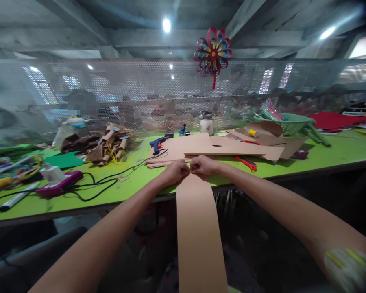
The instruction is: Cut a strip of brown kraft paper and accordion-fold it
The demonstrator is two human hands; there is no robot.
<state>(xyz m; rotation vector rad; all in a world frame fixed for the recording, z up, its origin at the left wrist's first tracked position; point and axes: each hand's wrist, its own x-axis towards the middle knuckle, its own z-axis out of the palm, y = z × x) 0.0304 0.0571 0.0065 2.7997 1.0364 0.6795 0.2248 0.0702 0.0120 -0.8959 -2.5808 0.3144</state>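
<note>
Trailing black cables (pixel 85 200), a purple power strip (pixel 59 186) lies left of a blue glue gun (pixel 156 144). Next, the left hand (pixel 175 171) and right hand (pixel 202 165) pinch the far end of a brown paper strip (pixel 199 224), which crosses the green table's near edge (pixel 128 188); farther right lies a red-handled tool (pixel 247 163).

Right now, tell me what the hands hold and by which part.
The left hand and right hand pinch the long tan paper strip at its far end.

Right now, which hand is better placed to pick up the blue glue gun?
Probably the left hand: the blue glue gun lies beyond it, to the left; the right hand is farther. Both touch the brown strip.
</note>
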